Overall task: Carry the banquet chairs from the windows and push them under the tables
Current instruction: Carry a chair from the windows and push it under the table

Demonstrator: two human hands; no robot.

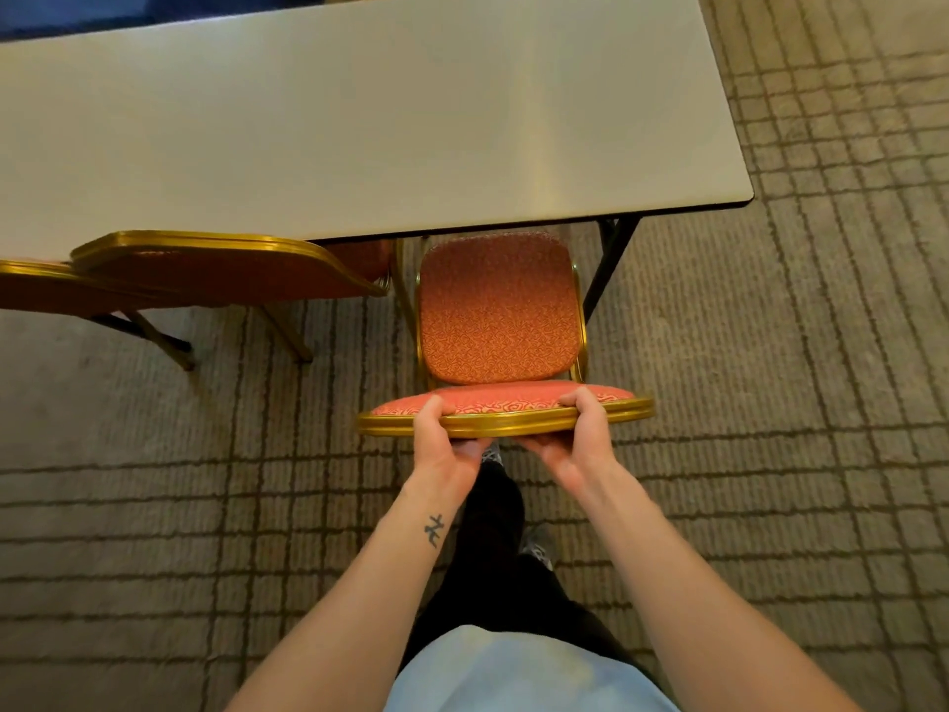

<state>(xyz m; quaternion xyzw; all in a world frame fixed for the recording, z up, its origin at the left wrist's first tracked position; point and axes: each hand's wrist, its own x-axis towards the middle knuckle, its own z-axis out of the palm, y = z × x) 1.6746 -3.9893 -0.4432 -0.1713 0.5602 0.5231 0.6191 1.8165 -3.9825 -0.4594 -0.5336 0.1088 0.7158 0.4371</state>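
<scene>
The left hand point(442, 439) and the right hand point(579, 436) both grasped the top of the backrest point(506, 402) of a red-upholstered banquet chair point(498, 316). Each thumb was hooked over the padded face and the other fingers were curled under the gold rim point(506, 423). The two hands sat close together, near the middle of that rim, with the backrest reaching out past the fingers on both sides. Beyond the fingertips lay the chair's seat, its far end already tucked beneath the near edge of the white-topped table point(359, 120). Its near end was in the open, over the patterned carpet point(821, 403). A black table leg point(611, 264) slanted down just to the right of the seat. To the left of the left hand's fingers and farther off, a second chair point(221, 272) stood with its gold-trimmed back against the table edge. A third chair point(36, 290) overlapped behind it at the frame's border. Below the fingers a patterned shoe point(492, 454) showed, and a small dark tattoo point(434, 529) marked the left forearm.
</scene>
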